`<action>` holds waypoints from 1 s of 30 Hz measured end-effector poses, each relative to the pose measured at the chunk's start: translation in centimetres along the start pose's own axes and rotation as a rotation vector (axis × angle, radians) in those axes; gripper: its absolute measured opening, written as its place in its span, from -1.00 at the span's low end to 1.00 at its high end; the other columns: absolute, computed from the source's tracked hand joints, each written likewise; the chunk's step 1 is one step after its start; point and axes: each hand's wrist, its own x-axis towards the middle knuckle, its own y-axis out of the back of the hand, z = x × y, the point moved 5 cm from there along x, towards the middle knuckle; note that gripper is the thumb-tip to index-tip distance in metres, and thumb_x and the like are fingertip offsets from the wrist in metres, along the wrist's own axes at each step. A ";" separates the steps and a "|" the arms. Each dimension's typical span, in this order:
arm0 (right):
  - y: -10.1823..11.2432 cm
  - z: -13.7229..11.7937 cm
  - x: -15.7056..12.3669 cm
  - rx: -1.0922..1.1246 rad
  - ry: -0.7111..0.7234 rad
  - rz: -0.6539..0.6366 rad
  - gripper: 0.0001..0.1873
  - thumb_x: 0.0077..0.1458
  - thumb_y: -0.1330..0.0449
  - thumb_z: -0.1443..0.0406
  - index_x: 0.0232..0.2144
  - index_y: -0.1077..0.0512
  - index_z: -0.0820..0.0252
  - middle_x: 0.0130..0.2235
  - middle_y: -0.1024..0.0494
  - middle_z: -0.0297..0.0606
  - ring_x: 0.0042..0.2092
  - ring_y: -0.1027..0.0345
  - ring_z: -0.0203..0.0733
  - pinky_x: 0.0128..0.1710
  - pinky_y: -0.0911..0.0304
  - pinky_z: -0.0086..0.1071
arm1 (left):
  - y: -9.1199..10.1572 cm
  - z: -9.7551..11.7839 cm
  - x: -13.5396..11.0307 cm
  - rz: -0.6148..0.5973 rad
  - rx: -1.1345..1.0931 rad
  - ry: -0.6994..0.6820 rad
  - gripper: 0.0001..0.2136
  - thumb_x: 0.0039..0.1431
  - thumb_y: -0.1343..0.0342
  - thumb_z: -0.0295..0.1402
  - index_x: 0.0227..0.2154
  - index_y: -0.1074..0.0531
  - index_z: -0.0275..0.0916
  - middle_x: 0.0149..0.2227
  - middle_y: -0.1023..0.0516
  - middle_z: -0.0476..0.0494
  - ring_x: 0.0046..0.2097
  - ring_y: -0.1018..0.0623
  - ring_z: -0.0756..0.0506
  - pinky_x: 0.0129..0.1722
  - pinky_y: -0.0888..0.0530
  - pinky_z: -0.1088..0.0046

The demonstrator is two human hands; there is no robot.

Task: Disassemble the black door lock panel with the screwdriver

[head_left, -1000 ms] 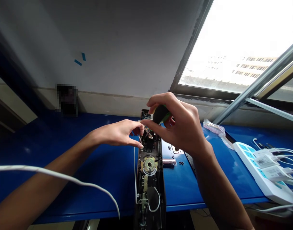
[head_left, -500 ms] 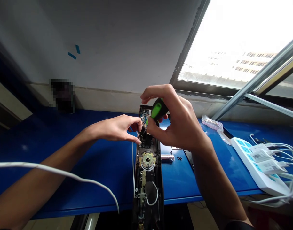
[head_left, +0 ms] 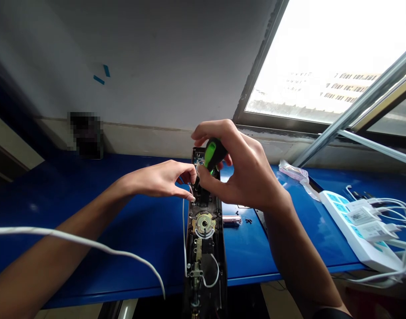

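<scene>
Before the person, the opened black device (head_left: 208,261) runs from six o'clock toward twelve; the right hand (head_left: 246,170) has its fingers clamped on a green-and-black screwdriver (head_left: 213,153) above the far end, while the left hand (head_left: 166,178), thumb and forefinger apart, sits at ten o'clock

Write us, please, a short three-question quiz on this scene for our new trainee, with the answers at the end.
1. Which of the person's hands holds the green-and-black tool?
2. True or false: the white power strip lies to the right of the opened device.
3. Fill in the colour: the small black pieces lie on a ____ table.

Key:
1. The right hand.
2. True.
3. Blue.
</scene>
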 end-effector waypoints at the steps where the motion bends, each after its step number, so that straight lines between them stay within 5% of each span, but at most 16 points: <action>1: 0.0 0.1 0.0 -0.013 -0.009 0.000 -0.56 0.16 -0.19 0.41 0.09 -0.32 0.08 -0.03 -0.56 -0.31 -0.22 -0.42 -0.30 -0.23 -0.38 -0.40 | 0.0 0.0 0.0 0.000 0.005 0.000 -0.64 0.11 -0.34 -0.10 -0.16 -0.50 -0.23 -0.14 -0.61 -0.10 -0.09 -0.56 -0.18 -0.09 -0.47 0.35; 9: 0.1 0.2 0.0 0.033 -0.011 -0.019 -0.46 0.10 -0.15 0.48 0.14 -0.27 0.10 0.06 -0.52 -0.26 -0.21 -0.42 -0.32 -0.20 -0.39 -0.39 | 0.0 -0.1 0.1 -0.002 -0.001 -0.010 -0.64 0.11 -0.34 -0.11 -0.15 -0.48 -0.23 -0.13 -0.60 -0.09 -0.09 -0.56 -0.16 -0.12 -0.46 0.40; 14: 0.2 0.5 0.0 -0.007 -0.043 -0.007 -0.61 0.20 -0.18 0.40 0.07 -0.32 0.05 -0.06 -0.57 -0.31 -0.21 -0.45 -0.30 -0.18 -0.41 -0.38 | 0.0 -0.3 0.1 -0.003 0.017 -0.017 -0.63 0.12 -0.33 -0.08 -0.13 -0.50 -0.23 -0.13 -0.60 -0.11 -0.09 -0.56 -0.18 -0.13 -0.46 0.37; 19: 0.3 0.4 0.0 0.040 -0.018 -0.011 -0.48 0.11 -0.15 0.46 0.12 -0.29 0.08 0.03 -0.54 -0.24 -0.15 -0.47 -0.25 -0.16 -0.42 -0.36 | 0.0 -0.6 0.2 -0.002 0.014 -0.021 -0.61 0.11 -0.34 -0.07 -0.11 -0.50 -0.22 -0.10 -0.60 -0.12 -0.06 -0.56 -0.19 -0.11 -0.47 0.36; 24: 0.4 0.6 0.0 0.033 -0.019 0.004 -0.60 0.19 -0.18 0.42 0.07 -0.33 0.08 -0.08 -0.57 -0.30 -0.19 -0.46 -0.29 -0.17 -0.40 -0.37 | 0.0 -0.3 0.2 -0.013 0.011 -0.015 -0.62 0.14 -0.32 -0.07 -0.10 -0.50 -0.21 -0.09 -0.61 -0.12 -0.07 -0.57 -0.18 -0.09 -0.47 0.36; 30: 1.3 0.8 -0.1 0.098 0.020 0.047 -0.47 0.05 -0.18 0.49 0.08 -0.29 0.08 -0.08 -0.54 -0.27 -0.21 -0.45 -0.25 -0.23 -0.41 -0.32 | 1.2 0.6 -1.2 0.154 0.205 0.004 -0.55 0.12 -0.33 0.01 -0.02 -0.47 -0.10 -0.03 -0.51 -0.09 -0.09 -0.54 -0.18 -0.15 -0.47 0.35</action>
